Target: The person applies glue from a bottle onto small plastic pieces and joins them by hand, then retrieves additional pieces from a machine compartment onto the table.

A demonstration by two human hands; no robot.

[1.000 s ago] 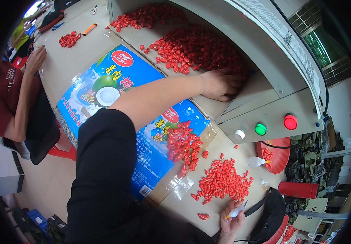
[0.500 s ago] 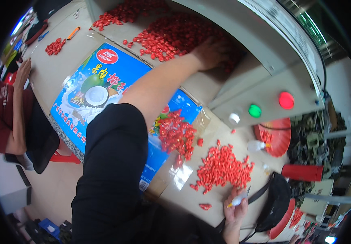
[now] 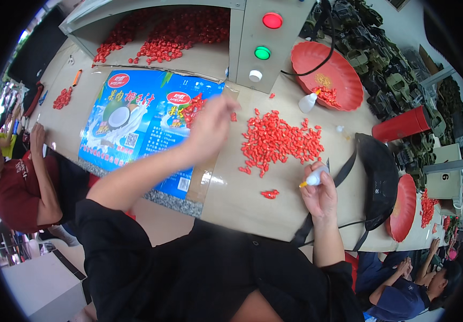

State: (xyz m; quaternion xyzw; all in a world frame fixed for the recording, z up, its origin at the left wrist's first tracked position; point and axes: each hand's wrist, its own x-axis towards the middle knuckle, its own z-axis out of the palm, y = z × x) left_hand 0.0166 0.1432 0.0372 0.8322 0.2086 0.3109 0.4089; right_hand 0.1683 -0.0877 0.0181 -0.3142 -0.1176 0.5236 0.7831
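Observation:
My left hand [image 3: 212, 126] hovers over the right side of a flattened blue carton [image 3: 151, 155]. Its fingers look bent but are smeared, so I cannot tell whether they hold anything. Partly behind it, small glossy red pieces [image 3: 193, 110] lie on the carton. My right hand [image 3: 321, 197] is closed around a small white squeeze bottle [image 3: 317, 176] with a yellow tip pointing left. A thin dark point sticks up beside that bottle. Just beyond lies a loose pile of red pieces [image 3: 277, 139], and a separate red piece [image 3: 269, 194] lies left of the right hand.
A grey machine [image 3: 236, 48] with red pieces in its opening stands at the back. Right of it are a red dish [image 3: 352, 59], another white bottle [image 3: 307, 102], a red cylinder [image 3: 400, 124] and a black bag [image 3: 379, 180]. Co-workers sit at left [image 3: 19, 185] and lower right [image 3: 403, 295].
My left hand has come out of the machine's opening and back over the carton. The view has shifted. My right hand still grips the bottle.

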